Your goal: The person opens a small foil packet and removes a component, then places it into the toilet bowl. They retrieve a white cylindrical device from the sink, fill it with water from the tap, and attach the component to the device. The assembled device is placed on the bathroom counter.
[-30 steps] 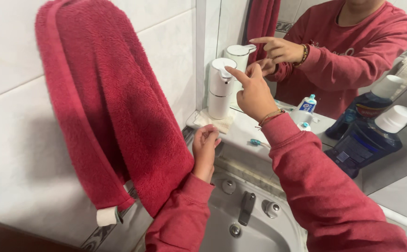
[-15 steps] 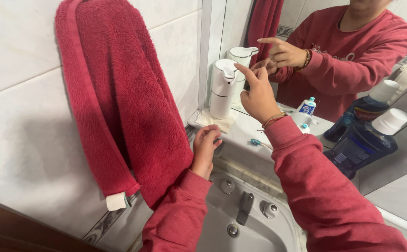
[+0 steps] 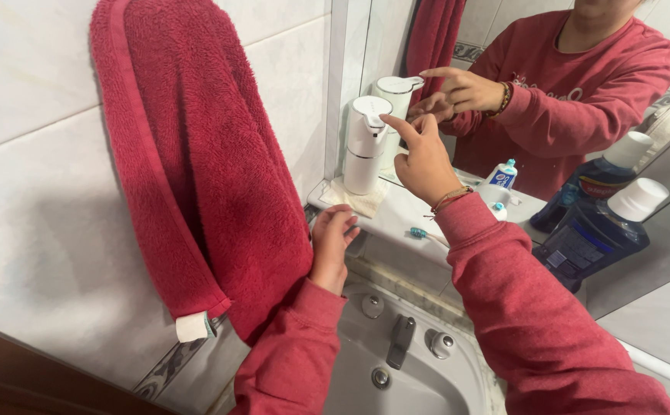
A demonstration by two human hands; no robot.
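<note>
From the head view, the right hand (image 3: 421, 157) is raised with its forefinger stretched to the nozzle of the smooth white soap dispenser (image 3: 366, 146), gripping nothing, its other fingers loosely curled; the dispenser stands upright on a folded cloth at the left end of the narrow white shelf (image 3: 412, 219), hard against the mirror (image 3: 658, 100) frame, with little room behind it. The left hand (image 3: 332, 240) hangs cupped and empty just under the shelf's front edge, over the glossy sink (image 3: 419, 388) and close beside the thick, nubby red towel (image 3: 197, 154) on the tiled wall.
</note>
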